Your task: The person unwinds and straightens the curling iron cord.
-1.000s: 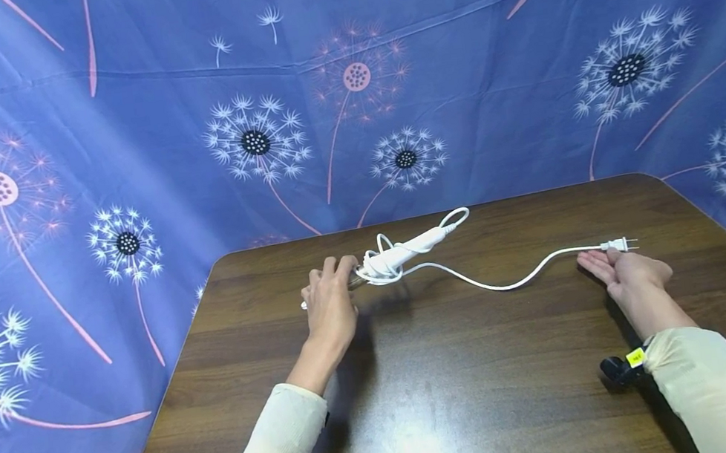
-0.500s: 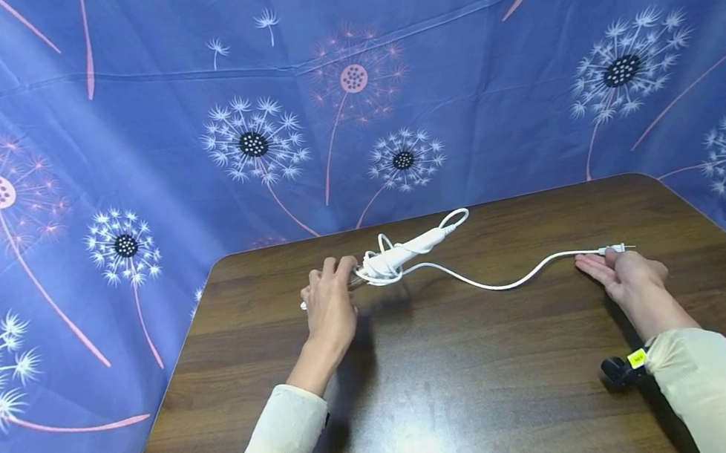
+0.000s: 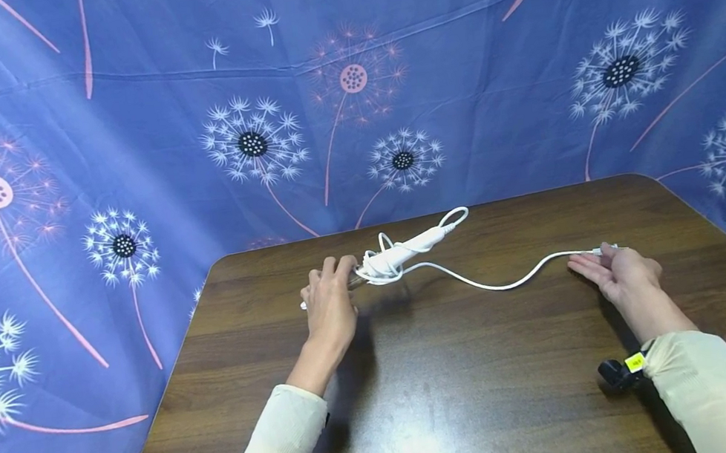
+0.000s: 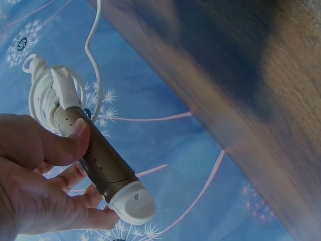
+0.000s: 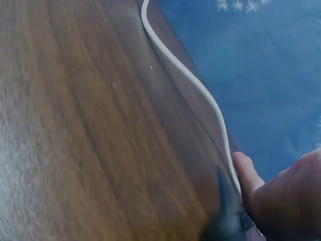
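My left hand (image 3: 330, 301) grips a curling iron (image 3: 406, 250) by its bronze barrel and holds it over the table, tilted with the handle toward the back right. In the left wrist view, the thumb lies along the barrel (image 4: 108, 155), and the white end cap (image 4: 134, 202) sticks out past the fingers. White cord (image 3: 507, 286) is looped around the handle, and its free length runs right in a loose curve. At that end my right hand (image 3: 627, 275) pinches the white plug (image 3: 608, 249), mostly hidden by the thumb. The right wrist view shows the cord (image 5: 200, 88) leading to the thumb.
Beneath both hands lies a brown wooden table (image 3: 473, 363) with rounded far corners. A blue cloth (image 3: 494, 137) with dandelion prints hangs behind its far edge. On the right wrist is a black camera (image 3: 618, 374) with a yellow tag.
The right hand has shifted slightly left and turned the plug, so its prongs no longer show plainly. My left hand and the curling iron have stayed in place.
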`<state>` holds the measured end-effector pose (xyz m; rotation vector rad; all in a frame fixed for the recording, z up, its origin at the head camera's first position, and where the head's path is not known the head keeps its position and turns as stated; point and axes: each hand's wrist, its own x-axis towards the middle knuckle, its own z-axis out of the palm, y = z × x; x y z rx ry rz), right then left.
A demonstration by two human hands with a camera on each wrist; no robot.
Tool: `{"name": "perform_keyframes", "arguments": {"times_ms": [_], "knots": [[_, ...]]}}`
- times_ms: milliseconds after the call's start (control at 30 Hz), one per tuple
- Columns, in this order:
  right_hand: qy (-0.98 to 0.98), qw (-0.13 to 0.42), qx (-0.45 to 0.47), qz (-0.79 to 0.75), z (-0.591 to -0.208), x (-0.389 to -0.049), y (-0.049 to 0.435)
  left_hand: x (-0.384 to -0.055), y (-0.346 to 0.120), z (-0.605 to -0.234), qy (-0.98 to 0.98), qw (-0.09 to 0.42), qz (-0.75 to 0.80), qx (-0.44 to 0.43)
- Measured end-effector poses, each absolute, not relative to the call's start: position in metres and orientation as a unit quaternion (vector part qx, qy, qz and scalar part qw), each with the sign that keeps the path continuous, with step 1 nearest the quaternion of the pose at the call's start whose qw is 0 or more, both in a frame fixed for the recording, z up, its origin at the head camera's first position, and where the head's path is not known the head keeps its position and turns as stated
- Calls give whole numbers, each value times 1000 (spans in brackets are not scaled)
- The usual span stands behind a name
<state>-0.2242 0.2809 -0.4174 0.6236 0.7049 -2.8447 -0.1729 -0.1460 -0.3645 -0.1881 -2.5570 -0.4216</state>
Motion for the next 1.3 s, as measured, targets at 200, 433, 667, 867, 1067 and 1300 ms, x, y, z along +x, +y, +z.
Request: {"name": "perform_keyframes", "arguments": {"times_ms": [200, 433, 667, 867, 1067, 1300], "knots": [[268, 95, 188, -940, -408, -221, 268, -173, -146, -365, -948, 268, -155, -69], [282, 141, 146, -938, -401, -219, 249, -172, -144, -364, -948, 267, -158, -71], [312, 204, 104, -922, -409, -223, 224, -171, -143, -364, -949, 265, -157, -71], [353, 238, 75, -902, -417, -225, 198, -170, -141, -363, -947, 269, -160, -74], [382, 247, 56, -889, -416, -225, 172, -170, -139, -362, -946, 268, -162, -77], [422, 225, 37, -878, -415, -232, 148, -170, -136, -361, -948, 263, -162, -76]]}}
